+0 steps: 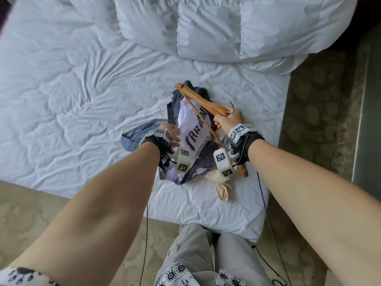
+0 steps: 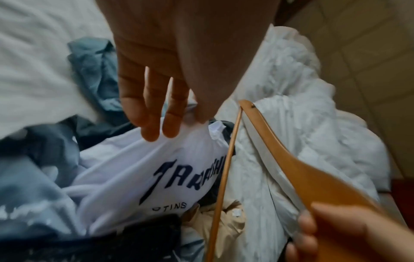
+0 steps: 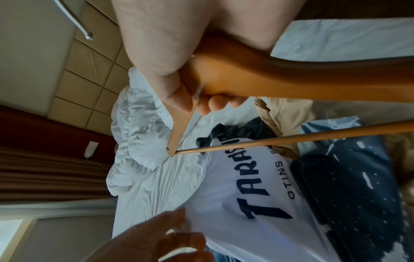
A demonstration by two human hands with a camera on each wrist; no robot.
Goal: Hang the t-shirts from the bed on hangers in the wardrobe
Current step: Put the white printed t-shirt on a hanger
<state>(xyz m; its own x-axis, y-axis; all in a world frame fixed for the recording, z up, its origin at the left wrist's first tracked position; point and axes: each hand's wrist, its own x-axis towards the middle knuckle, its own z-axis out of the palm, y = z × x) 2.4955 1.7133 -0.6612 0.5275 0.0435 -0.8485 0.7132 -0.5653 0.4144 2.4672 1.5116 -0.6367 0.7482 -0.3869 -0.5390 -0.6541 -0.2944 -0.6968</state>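
While our left hand pinches the white printed t-shirt, our right hand grips the wooden hanger; its rod could snag bunched fabric.

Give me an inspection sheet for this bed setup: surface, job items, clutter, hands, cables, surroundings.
Surface: bed sheet, white, wrinkled.
Job's things: white T-shirt with dark lettering tops a pile with dark, blue and beige garments; wooden hanger held above it.
Clutter: duvet bunched at the far end.
Hands: left hand pinches the T-shirt; right hand grips the hanger near its hook.
Cables: black leads hang from both wrist units.
Surroundings: patterned carpet; padded wall panels.
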